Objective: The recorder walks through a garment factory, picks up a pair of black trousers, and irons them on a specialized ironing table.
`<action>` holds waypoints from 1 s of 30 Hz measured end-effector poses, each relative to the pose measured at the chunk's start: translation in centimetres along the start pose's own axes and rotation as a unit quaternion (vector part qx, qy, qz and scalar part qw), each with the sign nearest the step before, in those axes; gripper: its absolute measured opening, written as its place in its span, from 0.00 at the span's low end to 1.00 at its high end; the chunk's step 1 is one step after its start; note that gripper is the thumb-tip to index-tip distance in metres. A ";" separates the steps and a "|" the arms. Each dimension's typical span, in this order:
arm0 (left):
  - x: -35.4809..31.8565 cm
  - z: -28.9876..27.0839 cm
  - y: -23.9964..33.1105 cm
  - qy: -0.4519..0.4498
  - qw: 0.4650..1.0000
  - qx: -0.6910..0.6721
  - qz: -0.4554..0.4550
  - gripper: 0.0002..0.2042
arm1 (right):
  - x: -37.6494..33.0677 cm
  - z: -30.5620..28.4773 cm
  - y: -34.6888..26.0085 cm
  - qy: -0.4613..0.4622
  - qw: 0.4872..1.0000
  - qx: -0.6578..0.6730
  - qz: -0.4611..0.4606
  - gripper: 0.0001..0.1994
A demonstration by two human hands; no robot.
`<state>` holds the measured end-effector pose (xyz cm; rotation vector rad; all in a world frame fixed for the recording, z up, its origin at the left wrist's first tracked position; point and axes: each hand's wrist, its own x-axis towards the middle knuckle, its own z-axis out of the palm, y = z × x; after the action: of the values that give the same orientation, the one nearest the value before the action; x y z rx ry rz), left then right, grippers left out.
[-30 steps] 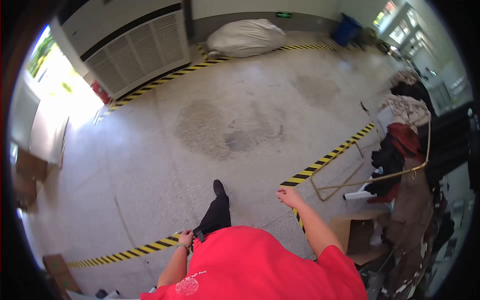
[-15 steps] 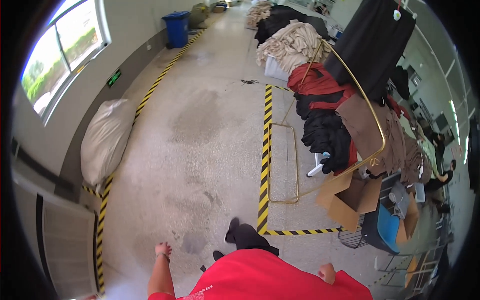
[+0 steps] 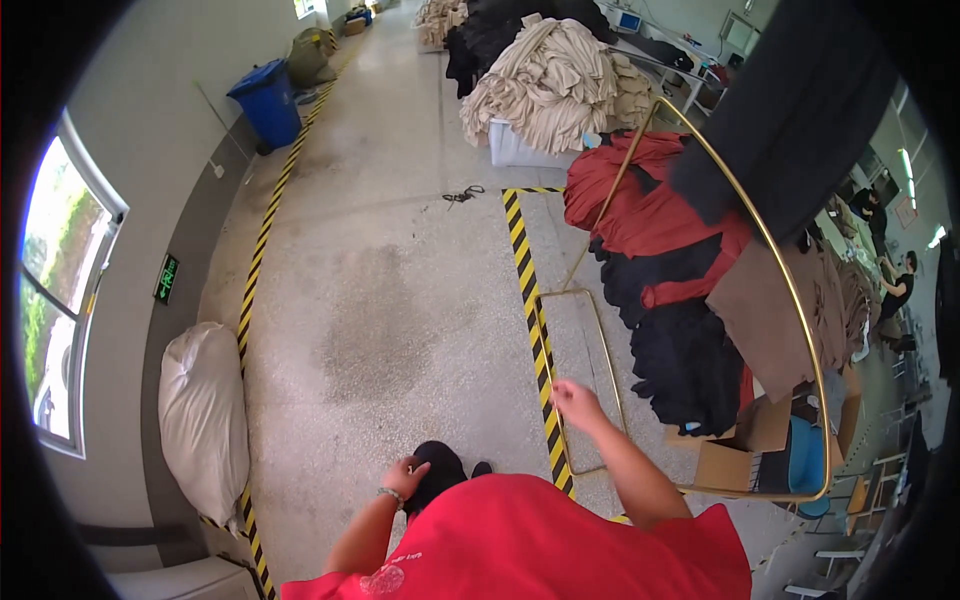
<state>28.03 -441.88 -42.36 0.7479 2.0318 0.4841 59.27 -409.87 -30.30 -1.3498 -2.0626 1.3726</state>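
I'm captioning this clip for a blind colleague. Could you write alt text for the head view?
A person in a red shirt walks across a speckled concrete floor, both hands empty: left hand near the waist, right hand raised over yellow-black floor tape. To the right, a gold clothes rack holds red, black and brown garments; a white sack lies left.

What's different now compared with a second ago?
The person has turned and walked toward the brass garment rack; the white sack now lies on the left. The right hand swung forward, the left hand stays low. Both hands remain empty.
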 end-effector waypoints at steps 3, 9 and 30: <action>9.5 2.5 -13.3 -0.029 0.998 -0.064 0.007 0.33 | 11.4 -4.2 -9.4 0.002 0.998 -0.024 -0.059 0.14; 26.9 -13.5 -10.5 -0.140 0.947 -0.152 -0.245 0.28 | 24.7 -5.0 -0.2 0.071 0.969 -0.179 0.153 0.18; 88.6 -26.8 64.2 -0.089 0.953 0.078 0.277 0.25 | 92.8 -31.3 -2.7 0.184 0.961 -0.201 0.053 0.13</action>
<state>-11.42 -336.40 -44.69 1.4225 1.6894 0.5482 32.57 -315.64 -33.54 -1.7430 -2.0955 0.6776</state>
